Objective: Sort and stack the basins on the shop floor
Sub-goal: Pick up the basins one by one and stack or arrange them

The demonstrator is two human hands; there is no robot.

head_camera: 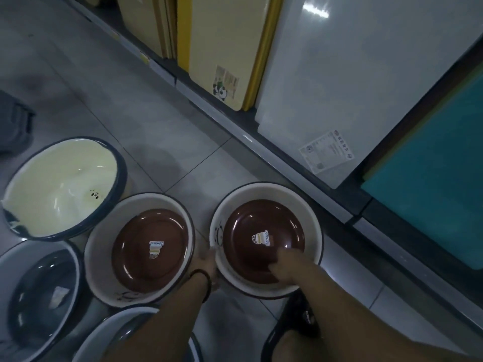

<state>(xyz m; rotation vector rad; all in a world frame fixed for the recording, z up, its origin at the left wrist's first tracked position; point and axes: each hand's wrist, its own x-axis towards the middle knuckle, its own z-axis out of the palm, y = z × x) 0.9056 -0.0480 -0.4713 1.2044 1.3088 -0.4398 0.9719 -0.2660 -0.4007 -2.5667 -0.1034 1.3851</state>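
Two brown-bottomed basins, left basin (100,257) and right basin (312,231), sit side by side on the tiled floor (156,152). Left hand (207,262) grips the right basin's rim; right hand (285,265) rests inside it, fingers outstretched, grasping nothing.

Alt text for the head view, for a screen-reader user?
A person's left hand holds the near rim of a brown-bottomed basin on the tiled floor, while the right hand reaches inside it. A matching basin, a cream basin and grey basins sit to its left; boards stand on a shelf behind.
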